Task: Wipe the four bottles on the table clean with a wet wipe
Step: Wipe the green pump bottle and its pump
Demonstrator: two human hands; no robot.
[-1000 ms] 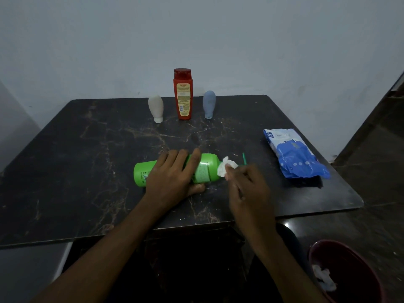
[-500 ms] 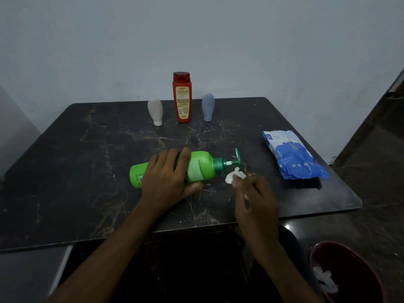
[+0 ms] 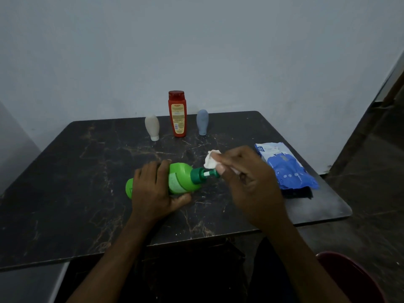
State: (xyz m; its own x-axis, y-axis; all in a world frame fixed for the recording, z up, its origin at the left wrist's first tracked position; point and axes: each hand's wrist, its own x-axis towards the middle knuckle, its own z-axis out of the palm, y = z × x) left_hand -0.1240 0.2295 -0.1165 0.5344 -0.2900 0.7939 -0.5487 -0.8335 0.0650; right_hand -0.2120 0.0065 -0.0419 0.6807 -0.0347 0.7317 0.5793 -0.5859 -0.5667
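Right now the green bottle [image 3: 181, 178] lies on its side near the table's front middle, pump end pointing right. The left hand [image 3: 153, 189] wraps over the body, fingers curled across the top and thumb at the near side, pinning it down. The right hand [image 3: 251, 182] pinches a bunched wipe [image 3: 211, 160] right by the pump [image 3: 207, 173]; can't tell if the wipe touches the nozzle, since the hand covers it.

Handling, as a guess: plastic body, stiff enough to press on, fill level not visible so weight is unknown. It's round and on its side, so it rolls unless pinned. Glossy skin plus a wet wipe means slippery. The hold belongs on the wide mid-body, not the pump. The pump neck is thin, so it's the weak spot, and pushing it could squirt product. The wipe is soft and limp and needs a pinch.

The other three stand upright in a row at the far edge, well apart from the hands: beige bottle [image 3: 152, 126], red bottle [image 3: 177, 113], grey bottle [image 3: 202, 121]. The two small ones stand on their caps and look tippy.

Table [image 3: 65, 171]: dark marble-look top, hard, looks smooth, pale veins. Pack [image 3: 284, 167] sits just right of the right hand, near the edge. Plain pale wall [image 3: 218, 51] behind, dim light, dark floor [image 3: 371, 171] to the right, red bin [image 3: 349, 278] at bottom right
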